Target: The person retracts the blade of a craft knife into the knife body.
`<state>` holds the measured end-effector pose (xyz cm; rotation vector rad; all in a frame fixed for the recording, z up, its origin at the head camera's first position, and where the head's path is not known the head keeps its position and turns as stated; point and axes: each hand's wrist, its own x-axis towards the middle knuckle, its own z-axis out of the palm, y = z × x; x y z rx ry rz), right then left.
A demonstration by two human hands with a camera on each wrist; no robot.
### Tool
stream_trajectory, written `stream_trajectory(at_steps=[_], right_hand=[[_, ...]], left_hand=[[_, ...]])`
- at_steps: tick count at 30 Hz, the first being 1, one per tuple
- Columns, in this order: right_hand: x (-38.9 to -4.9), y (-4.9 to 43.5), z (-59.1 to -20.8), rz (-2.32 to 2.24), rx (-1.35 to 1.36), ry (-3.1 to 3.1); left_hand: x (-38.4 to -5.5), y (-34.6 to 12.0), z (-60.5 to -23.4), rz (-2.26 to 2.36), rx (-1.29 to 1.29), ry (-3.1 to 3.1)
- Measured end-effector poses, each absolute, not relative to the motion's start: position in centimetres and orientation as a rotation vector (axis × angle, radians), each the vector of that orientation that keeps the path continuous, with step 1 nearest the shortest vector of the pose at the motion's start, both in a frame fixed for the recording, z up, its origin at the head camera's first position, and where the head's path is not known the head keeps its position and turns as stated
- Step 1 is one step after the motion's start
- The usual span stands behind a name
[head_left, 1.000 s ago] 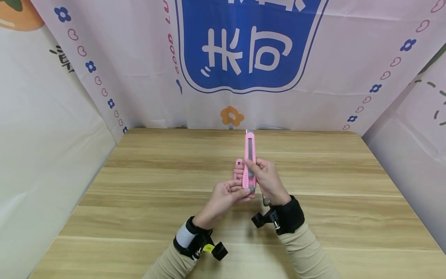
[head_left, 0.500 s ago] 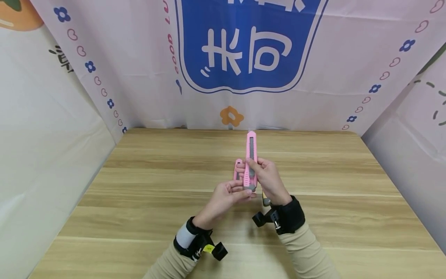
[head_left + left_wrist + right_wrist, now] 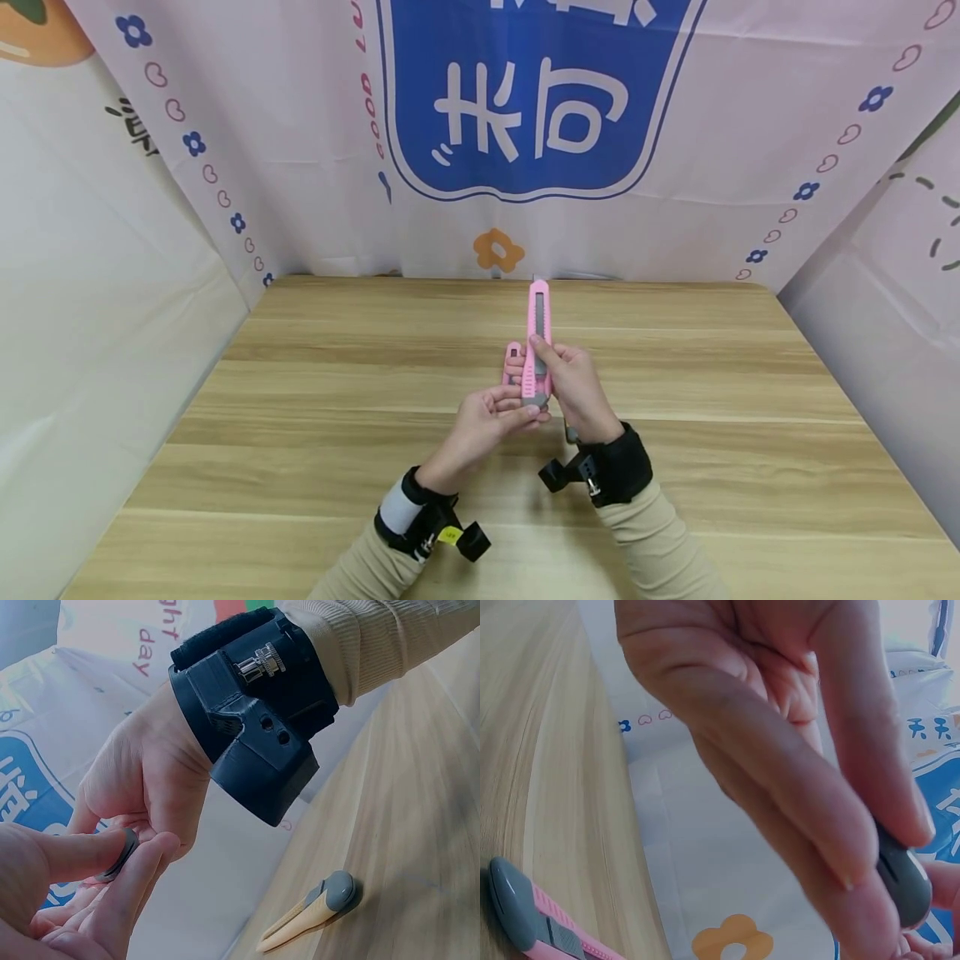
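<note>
In the head view a pink utility knife (image 3: 539,310) with a grey slider is held above the table, its tip pointing away from me. My right hand (image 3: 587,392) grips its right side, thumb lying on the front near the slider. At the grey end cap (image 3: 120,857), my left hand (image 3: 483,423) pinches the knife between thumb and fingers. A thin sliver of blade seems to show at the tip. Another pink utility knife (image 3: 544,919) lies on the table behind the left fingers. A yellowish utility knife (image 3: 311,909) lies there too, mostly hidden by my right wrist in the head view.
The wood-grain table (image 3: 315,400) ends at a printed white backdrop (image 3: 322,208). Pale cloth sides (image 3: 112,333) border the table left and right. Black camera mounts (image 3: 472,540) stick out from both wrists.
The held pink utility knife has swayed slightly right and back left, its tip now a bit farther off. My right hand has shifted slightly left. The left hand stays nearly still.
</note>
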<state>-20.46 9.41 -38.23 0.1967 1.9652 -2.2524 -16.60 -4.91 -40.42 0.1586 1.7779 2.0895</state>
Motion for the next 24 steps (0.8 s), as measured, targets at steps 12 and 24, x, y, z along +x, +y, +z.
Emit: stream_trajectory(at_steps=[12,24], right_hand=[[-20.30,9.01,-38.20,-2.303,0.170,1.982],[-20.38,9.35,-38.40,-2.333,0.109,1.911]], left_hand=[[-16.54,-4.90,-40.21,2.123,0.133,1.747],[-16.44,-5.04,-40.23,2.128,0.189,1.747]])
